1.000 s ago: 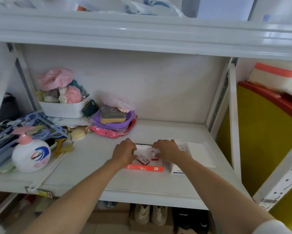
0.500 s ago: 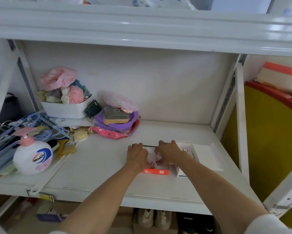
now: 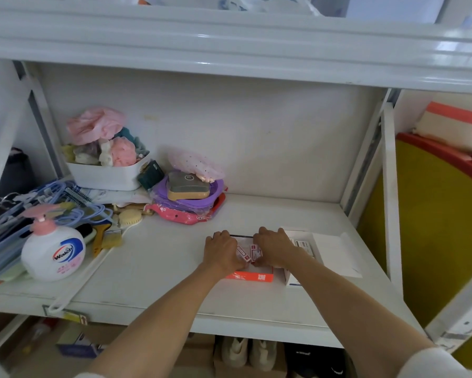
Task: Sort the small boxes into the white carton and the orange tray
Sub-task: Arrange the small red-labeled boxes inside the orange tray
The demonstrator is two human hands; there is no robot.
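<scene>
A shallow orange tray (image 3: pixel 252 276) lies on the white shelf near its front edge. Two small red-and-white boxes (image 3: pixel 242 252) (image 3: pixel 255 251) are in it, side by side. My left hand (image 3: pixel 221 251) curls over the tray's left part, fingers closed on the left small box. My right hand (image 3: pixel 275 248) covers the tray's right part and grips the right small box. Touching the tray's right side stands the open white carton (image 3: pixel 291 282), with another small box (image 3: pixel 303 244) inside and its lid flap (image 3: pixel 335 252) lying open to the right.
At the shelf's left stand a hand-soap pump bottle (image 3: pixel 52 252), blue hangers (image 3: pixel 25 208), brushes (image 3: pixel 104 236) and a white bin of cloths (image 3: pixel 106 175). A purple bowl stack (image 3: pixel 188 197) sits behind the tray. A white upright post (image 3: pixel 390 186) bounds the right side.
Both hands have moved inward from the tray's edges onto the two small boxes. The camera has shifted slightly, so the tray sits further right in view.
</scene>
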